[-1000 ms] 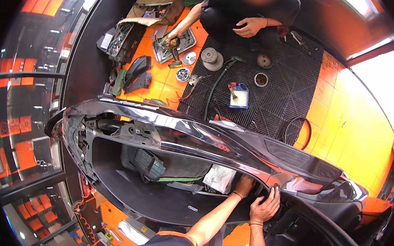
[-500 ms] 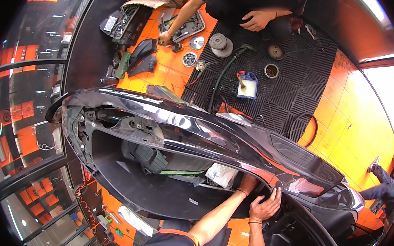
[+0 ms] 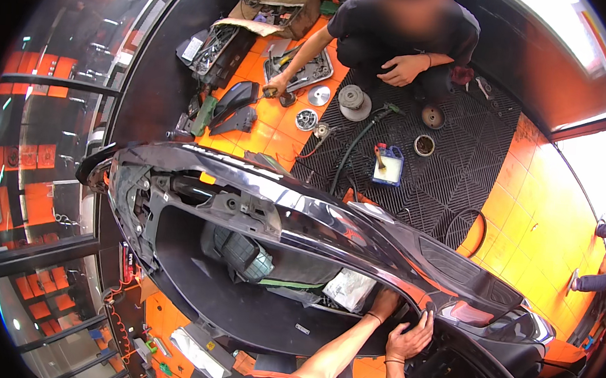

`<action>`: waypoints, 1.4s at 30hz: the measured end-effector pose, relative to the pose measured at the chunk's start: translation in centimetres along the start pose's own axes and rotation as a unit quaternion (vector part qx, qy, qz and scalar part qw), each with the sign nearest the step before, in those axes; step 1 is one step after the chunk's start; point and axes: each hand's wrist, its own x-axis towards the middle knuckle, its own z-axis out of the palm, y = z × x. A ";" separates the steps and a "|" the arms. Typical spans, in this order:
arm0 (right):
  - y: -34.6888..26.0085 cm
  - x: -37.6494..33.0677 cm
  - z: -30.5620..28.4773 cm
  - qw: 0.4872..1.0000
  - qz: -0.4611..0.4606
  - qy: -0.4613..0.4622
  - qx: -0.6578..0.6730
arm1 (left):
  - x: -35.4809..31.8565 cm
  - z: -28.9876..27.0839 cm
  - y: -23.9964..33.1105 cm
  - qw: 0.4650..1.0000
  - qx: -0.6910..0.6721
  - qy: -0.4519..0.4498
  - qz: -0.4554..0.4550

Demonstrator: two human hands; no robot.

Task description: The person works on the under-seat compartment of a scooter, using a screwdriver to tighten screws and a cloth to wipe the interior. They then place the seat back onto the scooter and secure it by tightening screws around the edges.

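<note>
A black scooter (image 3: 315, 214) stretches across the middle with its under-seat storage bin (image 3: 238, 318) uncovered. My left hand (image 3: 385, 303) reaches into the right end of the bin, and the panel's rim hides its fingers. Beside it lies a white plastic-wrapped packet (image 3: 348, 290). My right hand (image 3: 411, 337) lies against the bin's edge near the raised black seat (image 3: 474, 355), its fingers stretched toward the rim and nothing visible in them. Farther left in the bin is a dark ribbed box-shaped part (image 3: 242, 255).
Across the scooter a co-worker (image 3: 404, 48) crouches, one hand on a small dark part (image 3: 273, 88). A cut-open container with a brush (image 3: 387, 165), a green-handled hose (image 3: 363, 137) and round metal parts lie on the black mat (image 3: 454, 143). Toolboxes (image 3: 280, 8) stand at the back left.
The whole view has shifted slightly, bringing more of the co-worker and the back toolbox into sight. Both my hands stay at nearly the same spots on the scooter.
</note>
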 end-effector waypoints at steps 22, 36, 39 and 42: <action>0.1 -0.2 0.0 0.999 -0.009 0.038 0.023 | 0.3 2.4 -2.2 0.995 0.025 -0.002 0.097; 0.4 -0.3 0.3 0.999 0.002 0.029 0.021 | 0.6 4.0 -2.3 0.995 0.068 0.018 0.076; 0.5 -0.3 0.4 0.999 0.001 0.037 0.036 | 0.6 4.5 -2.6 0.996 0.022 0.063 0.058; 0.6 -0.4 0.5 0.998 -0.002 0.042 0.038 | 0.5 4.5 -2.5 0.990 0.002 0.113 0.083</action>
